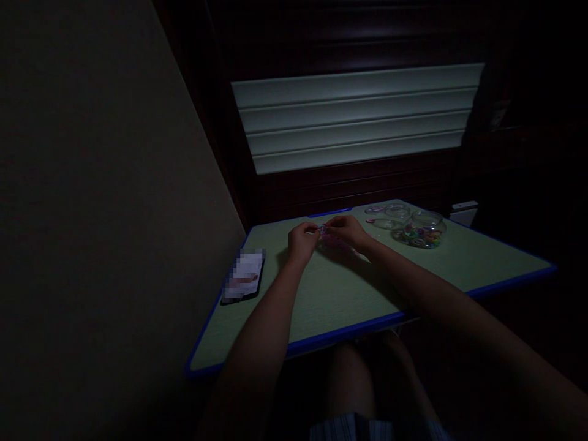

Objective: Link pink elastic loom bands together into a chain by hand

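A dim room with a lit slatted blind (pixel 356 116) behind holds a pale green bench (pixel 340 294) edged in blue. Over the bench's middle, the fingers (pixel 314 230) of the left hand (pixel 302 242) and those of the right hand (pixel 350 231) are drawn together, fingertips nearly meeting, pinched on a small pale piece (pixel 322 229) held between them; it is too small and dark to tell what it is. Just below the hands, touching the bench, lies a pinkish strip (pixel 337 246), partly hidden by the right hand.

Right of the hands stands a clear round jar (pixel 425 229) with coloured loops in its bottom. Beside the jar, toward the hands and the far edge, sit two clear lids or shallow dishes (pixel 397 212), which cannot be told apart in this light. Beyond the jar, off the bench's far right corner, is a small white box (pixel 463 211).

Left of the hands, near the bench's left edge and well apart from the jar, lies a dark phone (pixel 243 278) with a bright screen.
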Tool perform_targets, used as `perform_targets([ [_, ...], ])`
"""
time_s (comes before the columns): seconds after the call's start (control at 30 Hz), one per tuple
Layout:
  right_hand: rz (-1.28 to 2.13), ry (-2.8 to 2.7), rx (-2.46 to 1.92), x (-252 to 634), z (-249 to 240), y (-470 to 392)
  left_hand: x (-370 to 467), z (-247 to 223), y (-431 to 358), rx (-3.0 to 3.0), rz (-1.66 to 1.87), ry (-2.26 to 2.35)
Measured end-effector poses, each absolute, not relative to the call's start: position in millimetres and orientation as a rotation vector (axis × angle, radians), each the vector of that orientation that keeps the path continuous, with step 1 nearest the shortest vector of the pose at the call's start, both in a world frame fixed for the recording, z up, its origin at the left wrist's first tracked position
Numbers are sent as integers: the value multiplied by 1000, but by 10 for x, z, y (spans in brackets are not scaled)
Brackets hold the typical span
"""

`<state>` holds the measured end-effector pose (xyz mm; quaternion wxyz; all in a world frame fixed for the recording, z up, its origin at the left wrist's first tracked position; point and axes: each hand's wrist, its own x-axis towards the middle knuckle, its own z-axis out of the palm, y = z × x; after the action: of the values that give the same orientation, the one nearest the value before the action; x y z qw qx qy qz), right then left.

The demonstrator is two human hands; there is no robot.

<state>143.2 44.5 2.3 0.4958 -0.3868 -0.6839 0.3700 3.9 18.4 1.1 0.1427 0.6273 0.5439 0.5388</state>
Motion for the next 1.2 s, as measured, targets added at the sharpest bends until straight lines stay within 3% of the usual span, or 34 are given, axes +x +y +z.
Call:
perform_targets([
  [0.33,878,-1606,-1062,1453,124,317,19,7,115,2192,1504,1576],
  [0.67,961,-1565,-1077,1442,162,266,47,122,-130,2784,1088,1761],
  [1.2,1187,-1527,-1023,1427,94,302,36,141,-145,2906,986,1768],
])
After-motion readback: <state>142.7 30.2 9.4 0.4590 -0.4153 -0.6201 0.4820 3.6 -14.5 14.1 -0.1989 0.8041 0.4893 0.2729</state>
